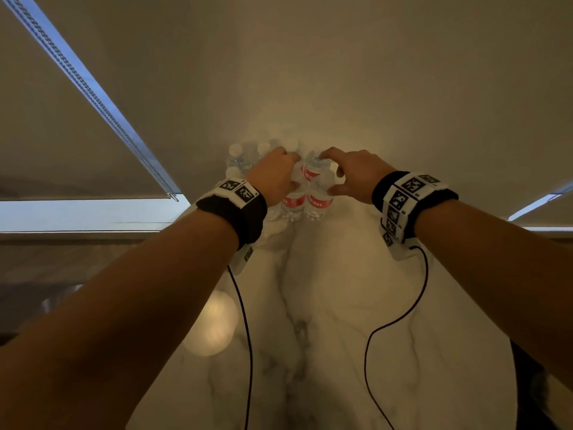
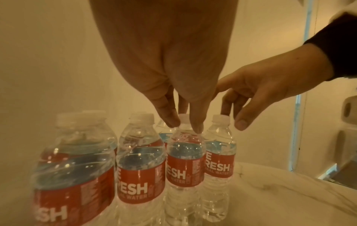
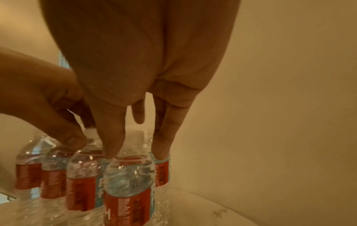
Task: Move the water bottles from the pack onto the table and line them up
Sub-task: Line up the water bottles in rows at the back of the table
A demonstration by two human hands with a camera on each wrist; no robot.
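A pack of clear water bottles (image 1: 263,159) with red labels and white caps stands at the far end of the marble table (image 1: 341,305), against the wall. My left hand (image 1: 293,173) reaches down from above and pinches the neck of one front bottle (image 2: 184,160) just under its cap. My right hand (image 1: 328,173) curls round the neck of the neighbouring bottle (image 3: 128,183), thumb on one side and fingers on the other. Both bottles stand upright on the table. Shiny clear film seems to wrap the bottles on the left (image 2: 73,168).
A plain wall (image 1: 341,72) rises right behind the pack. A window blind with a bead chain (image 1: 93,88) hangs at the left. Wrist cables (image 1: 245,336) trail over the near part of the marble top.
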